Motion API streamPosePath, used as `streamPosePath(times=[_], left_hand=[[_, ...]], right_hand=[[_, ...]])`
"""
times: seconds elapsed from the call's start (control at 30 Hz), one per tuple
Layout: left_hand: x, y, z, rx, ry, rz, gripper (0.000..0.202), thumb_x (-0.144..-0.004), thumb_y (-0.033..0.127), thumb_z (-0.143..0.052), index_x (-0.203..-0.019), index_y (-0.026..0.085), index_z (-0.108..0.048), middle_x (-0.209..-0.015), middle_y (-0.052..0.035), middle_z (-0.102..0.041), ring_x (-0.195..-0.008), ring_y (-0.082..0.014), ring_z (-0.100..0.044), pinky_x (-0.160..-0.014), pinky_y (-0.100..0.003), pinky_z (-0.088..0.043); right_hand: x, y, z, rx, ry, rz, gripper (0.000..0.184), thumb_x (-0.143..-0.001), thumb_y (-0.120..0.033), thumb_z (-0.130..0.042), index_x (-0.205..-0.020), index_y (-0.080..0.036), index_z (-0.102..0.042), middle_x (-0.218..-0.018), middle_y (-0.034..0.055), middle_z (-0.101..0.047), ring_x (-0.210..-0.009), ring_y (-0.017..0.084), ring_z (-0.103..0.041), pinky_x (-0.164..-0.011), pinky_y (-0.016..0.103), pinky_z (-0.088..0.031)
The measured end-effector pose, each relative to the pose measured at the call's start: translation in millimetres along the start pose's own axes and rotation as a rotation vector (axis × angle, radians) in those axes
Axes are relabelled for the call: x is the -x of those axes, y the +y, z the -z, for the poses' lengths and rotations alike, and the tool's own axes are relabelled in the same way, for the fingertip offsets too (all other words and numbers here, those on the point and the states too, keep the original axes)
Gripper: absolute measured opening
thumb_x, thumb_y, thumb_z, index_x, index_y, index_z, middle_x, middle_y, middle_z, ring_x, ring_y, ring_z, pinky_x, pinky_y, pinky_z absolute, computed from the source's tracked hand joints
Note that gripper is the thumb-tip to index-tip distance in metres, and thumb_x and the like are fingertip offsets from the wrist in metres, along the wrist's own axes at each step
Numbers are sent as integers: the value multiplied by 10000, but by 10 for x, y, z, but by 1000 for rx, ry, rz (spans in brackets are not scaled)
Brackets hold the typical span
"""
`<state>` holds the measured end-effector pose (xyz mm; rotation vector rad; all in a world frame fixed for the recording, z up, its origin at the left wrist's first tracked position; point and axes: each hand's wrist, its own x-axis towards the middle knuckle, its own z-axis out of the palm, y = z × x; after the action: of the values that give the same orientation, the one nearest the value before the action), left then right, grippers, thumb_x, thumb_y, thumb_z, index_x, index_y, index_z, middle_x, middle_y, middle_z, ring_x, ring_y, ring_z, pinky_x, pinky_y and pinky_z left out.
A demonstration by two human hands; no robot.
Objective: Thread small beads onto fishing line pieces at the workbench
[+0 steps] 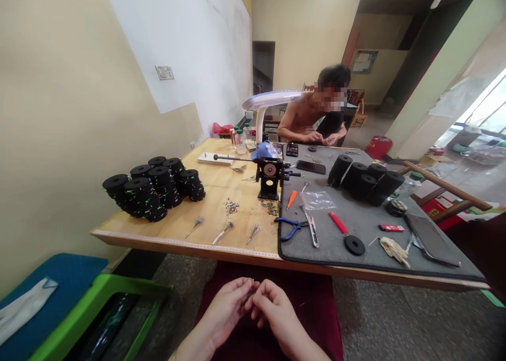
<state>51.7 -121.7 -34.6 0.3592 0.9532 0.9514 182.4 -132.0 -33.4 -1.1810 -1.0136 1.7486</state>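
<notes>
My left hand (230, 304) and my right hand (275, 309) meet in front of the table edge, over a dark red cloth (320, 313). Both are closed in a pinch, fingertips close together; whatever they hold is too small to make out. Beyond them, small bundles of thin strands lie along the table's near edge: a left one (197, 223), a middle one (223, 232) and a right one (253, 233). Behind these is a scatter of tiny coloured beads (232, 206). Small metal pieces (270, 207) lie beside a black hand-cranked winding machine (269, 177).
Stacked black spools (139, 192) stand left, more spools (361, 179) right. On the grey mat (308, 253) are blue-handled pliers (290, 227), thread snips (313, 232), an orange-handled tool (291, 199) and a phone (311, 167). A lamp (260, 124) stands behind; a person (300, 118) sits opposite.
</notes>
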Motion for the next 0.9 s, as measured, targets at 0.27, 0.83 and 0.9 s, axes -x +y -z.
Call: streamPosePath(times=[0.27,0.83,0.9], left_hand=[[5,9,-1,-26,-29,-14,288,-636,342,-818,-718,119,-654,-671,-21,-647,-525,-91,-510,-527,-222,-424],[25,4,-35,-233,-69,-163,284,-704,398,-740,-662,146,-616,-534,37,-518,-516,-114,-482,-547,-239,-399],[30,12,-31,-350,-42,-238,269,-724,394,-721,-670,149,-625,-536,30,-532,-551,-132,-505,-580,-243,-404]], right_hand=[[-10,-29,5,3,-2,-1,119,-705,-260,-542,-672,-184,-457,-674,30,-679,-501,85,-516,-423,162,-330],[-25,-2,11,-3,11,1,226,-732,-358,-608,-688,-178,-478,-665,14,-653,-488,79,-508,-412,161,-331],[-38,12,20,-1,11,16,286,-739,-428,-617,-704,-182,-476,-643,2,-636,-460,74,-488,-401,163,-329]])
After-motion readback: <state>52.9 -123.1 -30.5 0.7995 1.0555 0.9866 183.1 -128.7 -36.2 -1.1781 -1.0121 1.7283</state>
